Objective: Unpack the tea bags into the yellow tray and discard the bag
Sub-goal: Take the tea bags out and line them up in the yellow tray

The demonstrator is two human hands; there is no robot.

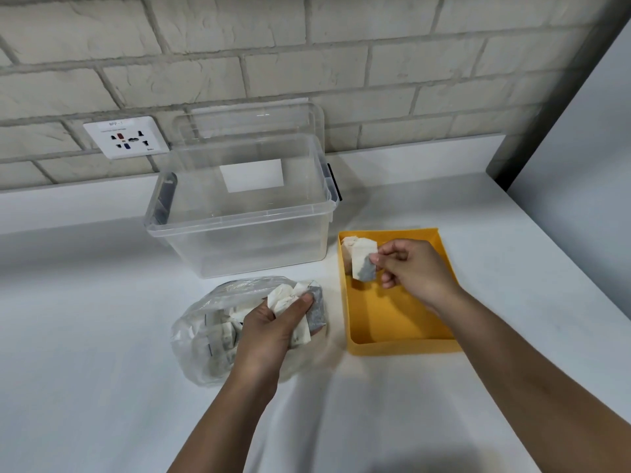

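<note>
Gripped in left hand [269, 331]: white paper tea bags [293, 298], likely soft, featherlight. Pinched edgewise in right hand [416, 268]: single tea bag [363, 264], over three-o'clock yellow plastic tray [403, 346].

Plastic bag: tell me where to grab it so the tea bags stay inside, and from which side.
Probably pinch the plastic bag at its open mouth, the end toward the yellow tray, coming from above. It lies slack on its side, tea bags loose inside; lifting the mouth keeps them in.
</note>
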